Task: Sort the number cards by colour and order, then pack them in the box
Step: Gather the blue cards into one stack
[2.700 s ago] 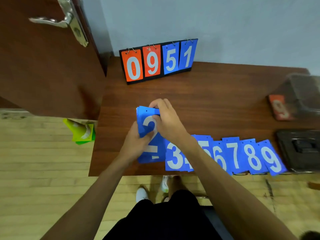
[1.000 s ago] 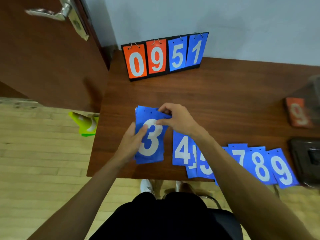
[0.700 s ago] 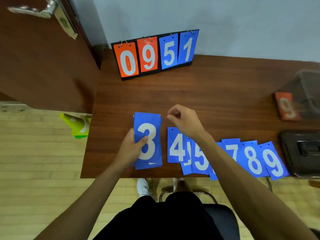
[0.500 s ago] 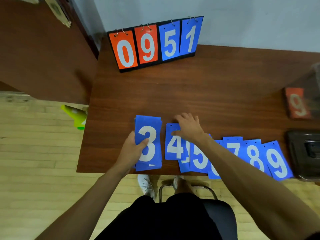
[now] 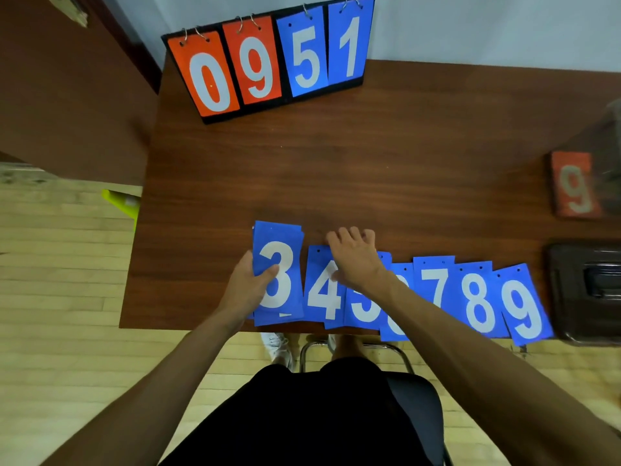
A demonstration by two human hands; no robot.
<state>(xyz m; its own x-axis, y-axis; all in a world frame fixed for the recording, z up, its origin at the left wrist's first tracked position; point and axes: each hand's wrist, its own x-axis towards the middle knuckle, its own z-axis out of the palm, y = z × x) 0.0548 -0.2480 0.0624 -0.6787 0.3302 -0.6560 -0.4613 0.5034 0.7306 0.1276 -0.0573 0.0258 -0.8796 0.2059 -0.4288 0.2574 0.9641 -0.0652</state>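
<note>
Left hand: the left hand [image 5: 250, 284] grips the blue stack [image 5: 285, 235] by its left edge, with the thumb laid across the front over the white 3.
Right hand: the right hand [image 5: 354, 257] lies palm down on the far end of the 4 card [image 5: 321, 292]. The fingers are spread and fairly straight, reaching past the card's far edge, and nothing is pinched.
Stack: it sits near the front edge of the table [image 5: 336, 169], its long axis running near to far, just left of the 4 card.
Row: the 4 card, 5 card [image 5: 364, 309], 7 card [image 5: 435, 280], 8 card [image 5: 477, 297] and 9 card [image 5: 522, 307] overlap in order toward the right. The card between 5 and 7 is mostly hidden under the forearm.
Key relation: the 4 card lies directly under the right hand and parallel to the stack. It probably needs only a short slide or lift to the left.
Step, as judged: the blue cards are being gathered in order, and the 4 looks next.
Risk: the 5 card overlaps the 4 card's right side and may drag along with it.
Elsewhere: a scoreboard stand [image 5: 268, 62] reading 0951 stands at the far edge. An orange 9 card [image 5: 574, 186] and a dark case [image 5: 588, 290] lie at the right.
</note>
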